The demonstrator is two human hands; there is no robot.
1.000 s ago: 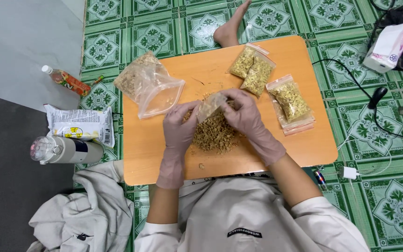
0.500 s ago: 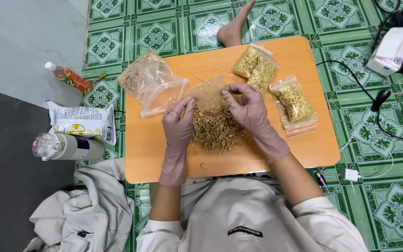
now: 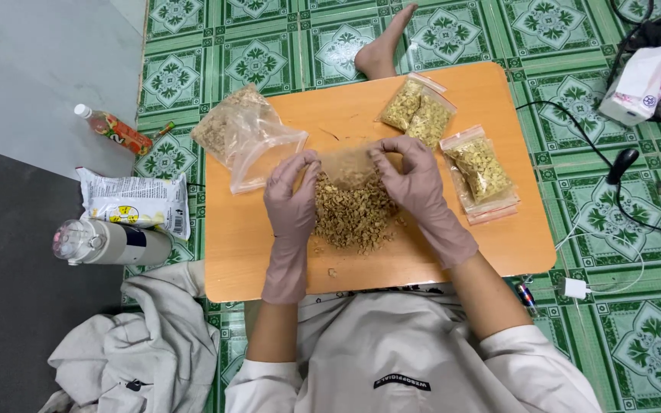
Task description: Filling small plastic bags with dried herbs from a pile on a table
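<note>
1. Both hands are gloved in pale pink, working at the middle of the low orange wooden table point(image 3: 422, 260), which stands on green patterned floor tiles point(image 3: 177, 76).
2. Left hand point(image 3: 291, 200): fingers curled, thumb and fingertips pinched together on the left top corner of the clear plastic bag of tan dried pieces point(image 3: 353, 206).
3. Right hand point(image 3: 416, 183): same story, thumb and fingertips closed tight on the bag's right top corner, the other fingers arched above it.
4. The bag lies on the tabletop between the two hands, its mouth edge stretched between the pinches and its filled part spread toward the person.
5. A few loose crumbs point(image 3: 332, 271) sit on the wood just below the bag.
6. To the left of the left hand, a large crumpled clear bag point(image 3: 248, 138) with some tan filling lies near the table's far left corner, close by but apart from the glove.
7. To the right, two small filled zip bags point(image 3: 418, 115) lie side by side, and a stack of filled zip bags with red strips point(image 3: 482, 172) sits just beside the right hand.
8. A bare foot point(image 3: 380, 46) rests at the far edge of the table.
9. Off the table on the left: a small bottle with a red label point(image 3: 112, 128), a white printed packet point(image 3: 135, 200) and a grey flask on its side point(image 3: 109, 242).
</note>
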